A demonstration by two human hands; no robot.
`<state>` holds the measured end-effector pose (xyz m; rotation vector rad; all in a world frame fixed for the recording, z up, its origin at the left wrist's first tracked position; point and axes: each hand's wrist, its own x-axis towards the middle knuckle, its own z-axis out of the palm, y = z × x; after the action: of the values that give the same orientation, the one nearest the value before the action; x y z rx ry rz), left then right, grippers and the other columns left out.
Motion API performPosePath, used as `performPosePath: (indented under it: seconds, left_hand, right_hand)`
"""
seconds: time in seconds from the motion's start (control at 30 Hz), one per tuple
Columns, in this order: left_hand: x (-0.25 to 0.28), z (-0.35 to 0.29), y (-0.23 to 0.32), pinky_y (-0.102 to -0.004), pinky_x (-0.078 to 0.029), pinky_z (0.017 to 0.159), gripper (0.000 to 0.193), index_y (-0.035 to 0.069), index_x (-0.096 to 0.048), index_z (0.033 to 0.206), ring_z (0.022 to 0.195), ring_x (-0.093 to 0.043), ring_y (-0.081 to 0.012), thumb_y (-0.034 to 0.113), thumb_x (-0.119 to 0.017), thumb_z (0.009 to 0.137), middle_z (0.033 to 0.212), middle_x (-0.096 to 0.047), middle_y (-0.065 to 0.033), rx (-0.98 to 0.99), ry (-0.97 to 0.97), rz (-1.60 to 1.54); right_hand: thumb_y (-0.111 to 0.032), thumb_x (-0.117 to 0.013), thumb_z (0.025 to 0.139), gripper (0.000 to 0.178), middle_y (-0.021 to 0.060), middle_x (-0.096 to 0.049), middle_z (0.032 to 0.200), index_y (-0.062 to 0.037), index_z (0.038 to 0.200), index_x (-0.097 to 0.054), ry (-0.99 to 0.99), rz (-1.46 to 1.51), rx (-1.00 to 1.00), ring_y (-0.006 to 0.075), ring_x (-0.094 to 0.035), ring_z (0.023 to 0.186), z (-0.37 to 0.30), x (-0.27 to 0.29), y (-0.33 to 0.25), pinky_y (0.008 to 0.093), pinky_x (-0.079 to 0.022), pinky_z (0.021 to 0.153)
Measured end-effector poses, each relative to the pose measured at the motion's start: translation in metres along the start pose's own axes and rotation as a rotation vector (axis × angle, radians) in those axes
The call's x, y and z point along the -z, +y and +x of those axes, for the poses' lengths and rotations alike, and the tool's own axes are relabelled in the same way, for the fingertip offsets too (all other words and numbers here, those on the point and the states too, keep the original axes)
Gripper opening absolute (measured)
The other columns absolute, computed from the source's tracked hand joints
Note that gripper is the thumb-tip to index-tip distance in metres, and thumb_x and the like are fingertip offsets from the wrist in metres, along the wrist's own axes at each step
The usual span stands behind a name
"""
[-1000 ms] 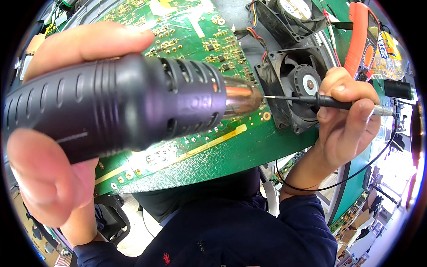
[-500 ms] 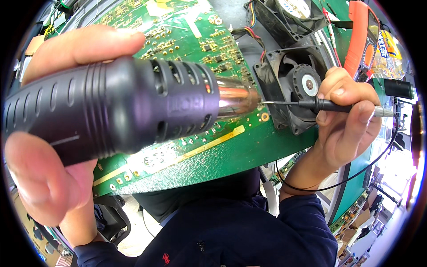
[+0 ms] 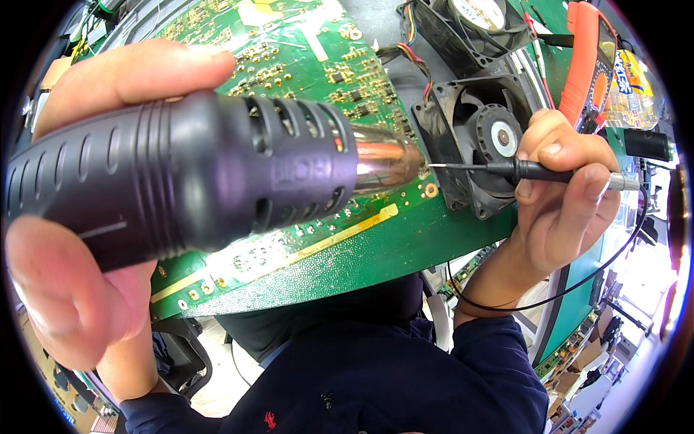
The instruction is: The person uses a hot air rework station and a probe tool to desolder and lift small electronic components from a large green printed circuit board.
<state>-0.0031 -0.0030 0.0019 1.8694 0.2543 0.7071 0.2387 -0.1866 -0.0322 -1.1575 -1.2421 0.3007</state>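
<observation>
The bulky dark grey plastic hot-air gun (image 3: 195, 173) lies in the left hand (image 3: 79, 239), fingers wrapped round its body, its shiny metal nozzle (image 3: 383, 158) low over the green printed circuit board (image 3: 347, 246). The right hand (image 3: 564, 195) pinches a thin black needle-tipped probe (image 3: 520, 170), tip at the nozzle mouth. Two black square cooling fans (image 3: 481, 141) sit beside the board, an orange handheld meter (image 3: 589, 61) beyond on the green bench mat (image 3: 571, 304)

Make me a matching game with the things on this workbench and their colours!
Things:
1. hot air gun
2. circuit board
3. meter
4. nozzle

Colours:
A. orange
B. shiny metal
C. dark grey
D. green

Pairs: 1-C, 2-D, 3-A, 4-B. The left hand holds the hot air gun; the right hand holds a thin black probe.
</observation>
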Motion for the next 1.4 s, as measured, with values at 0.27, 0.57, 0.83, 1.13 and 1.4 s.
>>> performPosePath:
  seconds: [0.27,0.57,0.83,1.13,1.4]
  left_hand:
    - [-0.005,0.003,-0.011,-0.0252,-0.036,0.061,0.079,-0.009,-0.048,0.110,0.068,-0.045,-0.0164,0.061,-0.041,0.074,0.081,-0.047,-0.0135,-0.018,-0.028,-0.004]
    - [-0.009,0.000,-0.004,-0.0255,-0.037,0.061,0.080,-0.010,-0.047,0.111,0.069,-0.046,-0.0169,0.061,-0.041,0.075,0.081,-0.046,-0.0133,0.050,0.044,-0.022]
    - [-0.004,-0.001,0.003,-0.0258,-0.037,0.061,0.080,-0.010,-0.047,0.111,0.070,-0.046,-0.0173,0.060,-0.042,0.075,0.080,-0.045,-0.0124,0.056,0.034,-0.029]
    - [0.000,0.002,-0.002,-0.0271,-0.036,0.062,0.078,-0.010,-0.047,0.112,0.070,-0.044,-0.0178,0.059,-0.040,0.077,0.079,-0.044,-0.0117,-0.035,-0.056,-0.002]
    - [-0.003,0.003,-0.005,-0.0276,-0.035,0.063,0.078,-0.011,-0.046,0.113,0.070,-0.043,-0.0176,0.059,-0.040,0.077,0.079,-0.044,-0.0110,-0.026,-0.050,-0.045]
  right_hand:
    - [-0.028,-0.037,0.094,0.035,0.0072,-0.046,0.058,0.0025,0.085,-0.052,0.017,-0.039,-0.018,0.0137,-0.040,0.056,-0.005,0.002,0.000,0.0245,-0.027,0.054]
    - [-0.027,-0.037,0.094,0.034,0.0070,-0.046,0.058,0.0023,0.086,-0.052,-0.005,-0.030,-0.010,0.0136,-0.040,0.055,-0.005,0.002,0.000,0.0247,-0.028,0.054]
    - [-0.027,-0.037,0.094,0.034,0.0082,-0.047,0.061,0.0033,0.088,-0.052,-0.026,0.006,-0.001,0.0133,-0.040,0.056,-0.001,0.000,-0.002,0.0225,-0.028,0.052]
    - [-0.028,-0.038,0.094,0.035,0.0069,-0.046,0.057,0.0031,0.087,-0.052,-0.018,-0.001,0.006,0.0135,-0.040,0.055,0.001,0.001,0.000,0.0227,-0.027,0.051]
    - [-0.029,-0.037,0.094,0.035,0.0061,-0.045,0.054,0.0026,0.087,-0.052,-0.023,-0.017,0.004,0.0136,-0.040,0.056,-0.001,0.004,0.003,0.0232,-0.026,0.052]
